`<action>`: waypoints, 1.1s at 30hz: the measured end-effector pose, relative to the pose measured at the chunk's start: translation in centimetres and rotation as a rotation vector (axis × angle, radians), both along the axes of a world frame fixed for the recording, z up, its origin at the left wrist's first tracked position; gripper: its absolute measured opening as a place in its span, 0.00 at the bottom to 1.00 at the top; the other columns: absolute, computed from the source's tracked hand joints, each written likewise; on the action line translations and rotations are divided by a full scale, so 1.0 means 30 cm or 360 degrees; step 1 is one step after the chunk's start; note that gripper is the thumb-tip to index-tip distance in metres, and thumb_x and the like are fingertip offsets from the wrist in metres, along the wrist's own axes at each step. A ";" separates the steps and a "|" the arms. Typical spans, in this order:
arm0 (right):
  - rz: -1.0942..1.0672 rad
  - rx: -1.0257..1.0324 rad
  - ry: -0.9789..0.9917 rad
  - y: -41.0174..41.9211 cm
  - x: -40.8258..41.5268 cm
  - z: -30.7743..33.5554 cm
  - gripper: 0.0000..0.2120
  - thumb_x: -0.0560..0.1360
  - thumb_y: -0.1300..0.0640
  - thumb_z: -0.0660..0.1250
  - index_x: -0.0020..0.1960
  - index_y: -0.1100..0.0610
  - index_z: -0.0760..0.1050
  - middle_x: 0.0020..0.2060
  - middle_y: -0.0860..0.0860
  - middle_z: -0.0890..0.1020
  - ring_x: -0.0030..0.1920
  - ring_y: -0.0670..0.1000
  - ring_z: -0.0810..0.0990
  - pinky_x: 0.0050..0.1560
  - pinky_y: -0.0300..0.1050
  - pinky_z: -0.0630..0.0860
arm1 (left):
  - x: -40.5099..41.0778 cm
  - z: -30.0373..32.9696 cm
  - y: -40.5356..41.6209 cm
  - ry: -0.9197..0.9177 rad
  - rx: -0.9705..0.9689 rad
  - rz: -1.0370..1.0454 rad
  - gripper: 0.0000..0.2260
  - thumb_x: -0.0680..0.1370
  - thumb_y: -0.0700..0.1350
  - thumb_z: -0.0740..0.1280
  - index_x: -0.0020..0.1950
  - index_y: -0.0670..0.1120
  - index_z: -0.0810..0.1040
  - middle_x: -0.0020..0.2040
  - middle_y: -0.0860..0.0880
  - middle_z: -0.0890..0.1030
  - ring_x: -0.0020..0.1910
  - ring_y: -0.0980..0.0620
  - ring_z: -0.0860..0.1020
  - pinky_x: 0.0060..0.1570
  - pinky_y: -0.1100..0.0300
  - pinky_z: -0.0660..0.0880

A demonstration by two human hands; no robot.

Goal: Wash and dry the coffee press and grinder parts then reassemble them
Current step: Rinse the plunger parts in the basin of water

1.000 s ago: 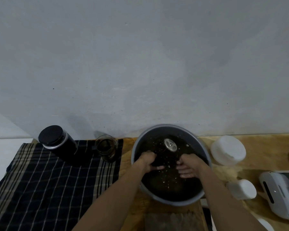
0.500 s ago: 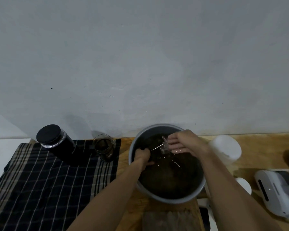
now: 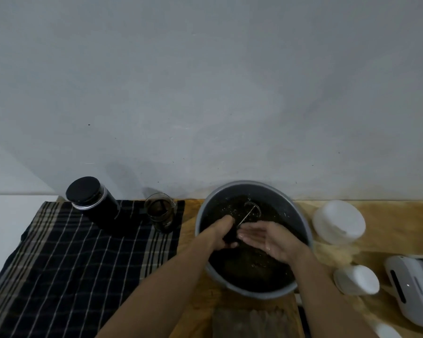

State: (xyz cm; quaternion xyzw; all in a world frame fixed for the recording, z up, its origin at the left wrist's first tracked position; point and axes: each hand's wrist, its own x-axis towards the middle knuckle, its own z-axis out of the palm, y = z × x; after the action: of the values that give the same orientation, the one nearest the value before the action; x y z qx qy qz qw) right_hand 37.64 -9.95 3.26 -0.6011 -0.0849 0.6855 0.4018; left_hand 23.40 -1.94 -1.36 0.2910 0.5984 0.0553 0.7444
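**Plunger held over the basin**

The plunger (image 3: 248, 214) sits in the left hand (image 3: 221, 234), whose fingers curl round its dark lower end; the thin metal rod runs up and away from that grip to a round mesh disc above the dark water. Just right of the grip, the right hand (image 3: 270, 240) lies palm up, wet, fingers straight and relaxed, its fingertips almost touching the left hand; it holds nothing. Both hands are inside the rim of the grey basin (image 3: 202, 217). Left of the grip, a glass beaker (image 3: 160, 212) and a black-lidded jar (image 3: 91, 200) stand on a checked cloth (image 3: 59, 264). Right of the grip, beyond the basin, two white parts (image 3: 338, 222) lie on the wooden table (image 3: 388, 215) near a white device (image 3: 412, 286).
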 end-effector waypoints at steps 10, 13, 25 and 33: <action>0.0142 -0.0455 -0.0841 -0.042 0.031 -0.081 0.14 0.80 0.62 0.63 0.64 0.66 0.74 0.55 0.61 0.80 0.56 0.60 0.81 0.48 0.54 0.81 | -0.001 0.035 0.014 0.0141 0.0155 -0.0071 0.08 0.79 0.44 0.62 0.55 0.44 0.77 0.48 0.43 0.78 0.41 0.48 0.77 0.28 0.60 0.75; -0.0392 -0.0388 -0.0270 -0.065 0.019 -0.110 0.17 0.81 0.66 0.62 0.69 0.67 0.70 0.67 0.62 0.75 0.62 0.61 0.77 0.51 0.52 0.82 | -0.008 0.026 0.026 0.0303 0.0373 -0.0190 0.15 0.83 0.55 0.61 0.52 0.45 0.76 0.48 0.45 0.78 0.43 0.48 0.78 0.33 0.59 0.75; -0.0371 -0.0038 -0.0932 0.033 0.084 -0.010 0.07 0.80 0.62 0.63 0.53 0.63 0.80 0.44 0.57 0.84 0.46 0.59 0.84 0.46 0.53 0.84 | 0.011 0.126 0.062 0.0440 0.0527 -0.0456 0.22 0.85 0.60 0.50 0.53 0.46 0.74 0.51 0.46 0.76 0.50 0.48 0.75 0.44 0.55 0.77; -0.0335 -0.0260 -0.0425 -0.070 0.047 -0.095 0.11 0.80 0.66 0.61 0.59 0.68 0.77 0.49 0.62 0.81 0.50 0.59 0.80 0.57 0.54 0.78 | -0.009 0.046 0.023 -0.0002 0.0202 0.0104 0.11 0.79 0.31 0.59 0.59 0.39 0.73 0.54 0.39 0.76 0.52 0.40 0.78 0.55 0.44 0.83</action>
State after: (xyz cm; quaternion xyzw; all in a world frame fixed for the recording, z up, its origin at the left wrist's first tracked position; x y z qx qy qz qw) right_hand 39.05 -12.05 0.42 -0.7229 -0.0182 0.5585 0.4064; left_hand 23.13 -1.27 0.02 0.3178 0.6025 0.1175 0.7226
